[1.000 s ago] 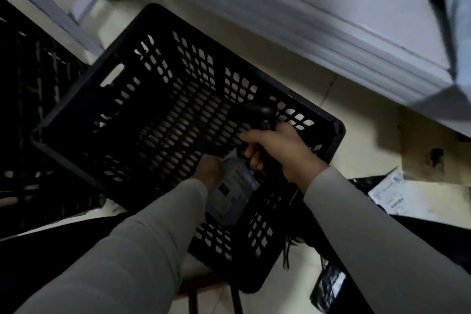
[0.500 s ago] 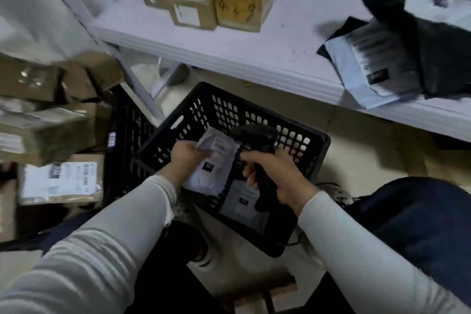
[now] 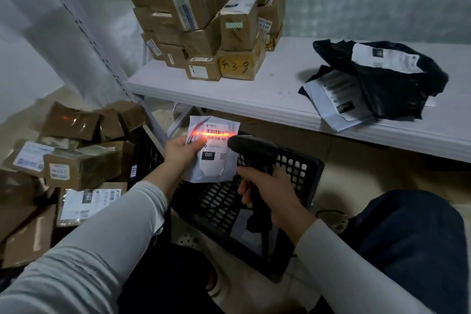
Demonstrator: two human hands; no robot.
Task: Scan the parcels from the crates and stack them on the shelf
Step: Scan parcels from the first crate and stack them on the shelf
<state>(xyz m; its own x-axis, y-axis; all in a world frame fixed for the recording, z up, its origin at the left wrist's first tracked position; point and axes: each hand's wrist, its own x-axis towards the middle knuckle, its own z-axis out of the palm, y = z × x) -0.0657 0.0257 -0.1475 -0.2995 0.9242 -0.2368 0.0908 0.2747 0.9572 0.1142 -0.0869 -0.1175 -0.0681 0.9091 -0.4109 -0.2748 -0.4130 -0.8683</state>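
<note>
Our left hand (image 3: 182, 151) pinches white parcel (image 3: 215, 163) by left edge, upright above black crate (image 3: 303, 173); our right hand (image 3: 270, 194) grips scanner (image 3: 252, 148) handle; red beam (image 3: 216, 132) lies across parcel barcode; we see shelf (image 3: 254, 95) behind, cardboard boxes (image 3: 211, 20) stacked on it.

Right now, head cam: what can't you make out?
All head view:
1. Floor of the black perforated plastic crate: partly hidden by the white plastic mailer and both hands; remaining parcel count unclear.
2. Trigger of the black handheld scanner: covered by the right hand.
3. Mailer barcode: washed out by the red scan line; the left hand covers its left edge.
4. Top of the stack of brown cardboard boxes: cut off by the frame edge.
</note>
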